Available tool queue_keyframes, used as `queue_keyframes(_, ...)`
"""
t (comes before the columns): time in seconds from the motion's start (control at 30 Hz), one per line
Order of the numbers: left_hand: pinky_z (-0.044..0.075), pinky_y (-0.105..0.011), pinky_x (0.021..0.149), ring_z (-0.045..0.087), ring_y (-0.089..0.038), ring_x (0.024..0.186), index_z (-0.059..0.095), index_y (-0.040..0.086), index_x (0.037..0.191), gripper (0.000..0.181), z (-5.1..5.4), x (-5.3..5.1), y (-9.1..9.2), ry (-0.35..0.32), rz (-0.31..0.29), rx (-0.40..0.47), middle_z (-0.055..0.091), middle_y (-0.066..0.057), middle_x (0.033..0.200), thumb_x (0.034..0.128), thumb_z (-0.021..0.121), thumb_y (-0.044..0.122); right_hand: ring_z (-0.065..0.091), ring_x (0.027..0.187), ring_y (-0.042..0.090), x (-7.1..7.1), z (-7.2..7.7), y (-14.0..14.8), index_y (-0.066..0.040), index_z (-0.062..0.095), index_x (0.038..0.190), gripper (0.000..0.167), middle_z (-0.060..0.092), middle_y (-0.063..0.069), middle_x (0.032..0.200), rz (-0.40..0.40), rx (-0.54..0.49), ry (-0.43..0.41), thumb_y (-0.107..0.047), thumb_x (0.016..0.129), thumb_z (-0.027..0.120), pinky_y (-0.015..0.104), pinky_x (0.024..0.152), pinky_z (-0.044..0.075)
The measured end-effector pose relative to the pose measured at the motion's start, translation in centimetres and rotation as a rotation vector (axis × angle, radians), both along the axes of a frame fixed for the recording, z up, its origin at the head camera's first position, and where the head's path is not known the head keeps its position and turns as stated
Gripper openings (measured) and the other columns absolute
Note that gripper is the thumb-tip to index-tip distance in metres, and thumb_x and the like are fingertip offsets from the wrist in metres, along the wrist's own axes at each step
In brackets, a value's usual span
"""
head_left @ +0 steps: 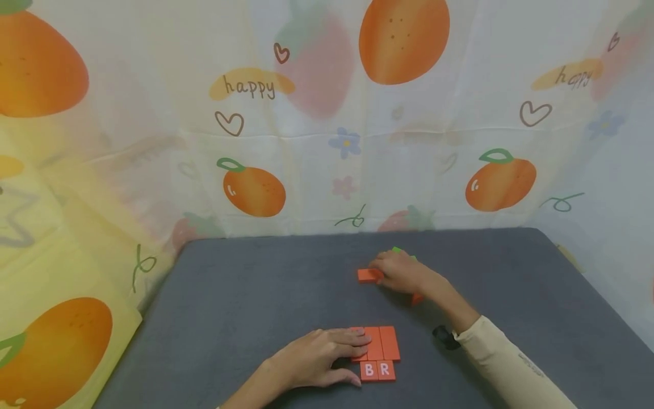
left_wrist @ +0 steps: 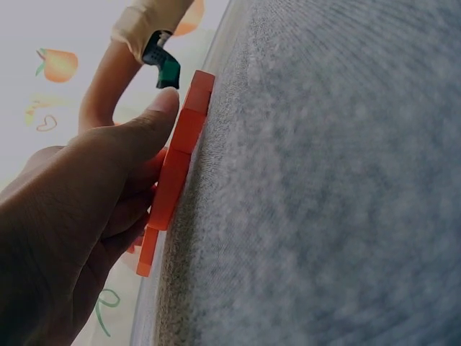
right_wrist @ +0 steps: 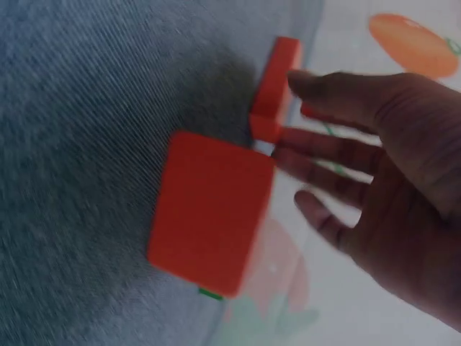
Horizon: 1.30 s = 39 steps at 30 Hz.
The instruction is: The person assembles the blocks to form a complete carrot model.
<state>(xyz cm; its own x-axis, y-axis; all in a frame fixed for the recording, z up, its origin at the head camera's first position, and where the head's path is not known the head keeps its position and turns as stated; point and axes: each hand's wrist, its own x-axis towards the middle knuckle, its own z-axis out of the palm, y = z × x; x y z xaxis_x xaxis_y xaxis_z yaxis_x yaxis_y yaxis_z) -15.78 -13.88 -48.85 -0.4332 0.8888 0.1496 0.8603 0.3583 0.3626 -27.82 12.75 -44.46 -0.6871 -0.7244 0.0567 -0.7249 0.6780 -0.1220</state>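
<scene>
Orange blocks point(head_left: 390, 343) were grouped partly beneath the straight-fingered left hand point(head_left: 322, 359); loose blocks point(head_left: 366, 276) were left nearer the worktop's point(head_left: 255, 284) far edge, grip by the right hand point(head_left: 403, 271) undiscernible.

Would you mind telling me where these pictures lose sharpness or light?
Head view: the small orange lettered tiles read clearly, with soft shadow beneath the right hand; left wrist view: the left hand is dim against bright printed cloth; right wrist view: the round-cornered orange block looks blurred.
</scene>
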Motion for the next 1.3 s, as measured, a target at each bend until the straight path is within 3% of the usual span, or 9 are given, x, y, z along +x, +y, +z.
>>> queue_keyframes(0.27, 0.052, -0.029, 0.113, 0.054, -0.011, 0.145, 0.064, 0.015, 0.145, 0.057, 0.0, 0.0, 0.1, -0.002, -0.002, 0.009, 0.061, 0.003, 0.152, 0.1009, 0.063, 0.051, 0.066, 0.093, 0.027, -0.2, -0.6, -0.7, -0.007, 0.076, 0.109, 0.025, 0.069, 0.008, 0.100, -0.054, 0.030, 0.036, -0.016, 0.088, 0.085, 0.052, 0.084, 0.057)
queue_keyframes(0.53, 0.052, -0.028, 0.114, 0.054, -0.011, 0.146, 0.063, 0.015, 0.146, 0.056, -0.1, 0.0, 0.2, -0.007, -0.014, 0.011, 0.061, 0.002, 0.152, 0.1011, 0.064, 0.049, 0.062, 0.089, 0.026, -0.2, -0.9, -0.4, -0.010, 0.077, 0.099, 0.014, 0.069, 0.006, 0.098, -0.121, 0.009, 0.040, -0.017, 0.089, 0.084, 0.047, 0.077, 0.049)
queue_keyframes(0.8, 0.051, -0.028, 0.114, 0.054, -0.010, 0.146, 0.063, 0.015, 0.146, 0.057, -0.2, -0.1, 0.0, 0.008, -0.009, 0.011, 0.061, 0.003, 0.152, 0.1004, 0.064, 0.050, 0.064, 0.097, 0.030, 0.7, 0.5, 0.1, -0.007, 0.076, 0.113, 0.026, 0.071, 0.011, 0.109, -0.125, -0.014, 0.068, -0.020, 0.091, 0.083, 0.048, 0.079, 0.053)
queue_keyframes(1.03, 0.052, -0.028, 0.112, 0.054, -0.010, 0.145, 0.064, 0.016, 0.144, 0.057, 0.1, -0.1, -0.4, 0.028, 0.000, 0.014, 0.062, 0.003, 0.151, 0.0993, 0.066, 0.051, 0.063, 0.096, 0.026, 3.5, 2.2, 0.4, -0.011, 0.074, 0.109, 0.025, 0.069, 0.007, 0.106, -0.081, -0.069, 0.103, -0.023, 0.089, 0.084, 0.050, 0.084, 0.055)
queue_keyframes(1.3, 0.053, -0.028, 0.111, 0.053, -0.008, 0.146, 0.066, 0.017, 0.143, 0.055, 0.0, 0.0, -0.1, 0.041, 0.000, 0.001, 0.061, 0.005, 0.152, 0.1003, 0.064, 0.052, 0.053, 0.080, 0.007, 7.5, 4.1, 1.4, -0.016, 0.075, 0.101, 0.021, 0.064, -0.006, 0.090, 0.041, -0.164, 0.110, -0.023, 0.085, 0.087, 0.033, 0.074, 0.047)
